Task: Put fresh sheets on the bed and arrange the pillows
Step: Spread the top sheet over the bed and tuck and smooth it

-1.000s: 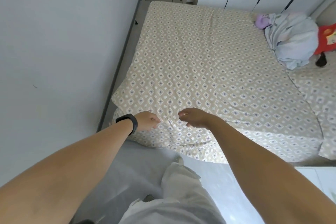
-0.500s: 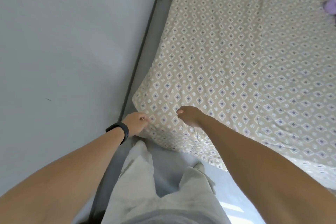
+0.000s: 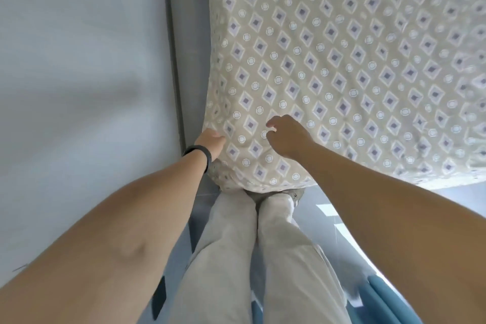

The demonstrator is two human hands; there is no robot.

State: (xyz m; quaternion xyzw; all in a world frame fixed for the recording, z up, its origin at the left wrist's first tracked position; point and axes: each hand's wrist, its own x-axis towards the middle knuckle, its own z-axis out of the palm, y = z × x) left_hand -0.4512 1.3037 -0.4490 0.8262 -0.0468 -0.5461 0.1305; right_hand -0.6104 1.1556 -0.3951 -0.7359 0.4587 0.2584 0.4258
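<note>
The beige sheet [image 3: 342,66] with purple diamonds and white rings covers the mattress and hangs over its near left corner. My left hand [image 3: 210,143], with a black band on the wrist, holds that corner from the left side. Its thumb lies on top and its fingers are hidden under the fabric. My right hand [image 3: 286,137] hovers just over the sheet a little to the right of the corner, fingers loosely curled, thumb and forefinger apart, nothing between them. No pillows are in view.
A pale wall [image 3: 79,73] with a dark baseboard [image 3: 175,60] runs close along the bed's left side, leaving a narrow strip of floor. My legs in light trousers [image 3: 252,258] stand against the corner. A blue object [image 3: 381,300] lies at the bottom right.
I have stepped up to the bed corner and the view has tilted down. My left hand slid from the sheet's top to the corner's left edge. My right hand stayed over the sheet.
</note>
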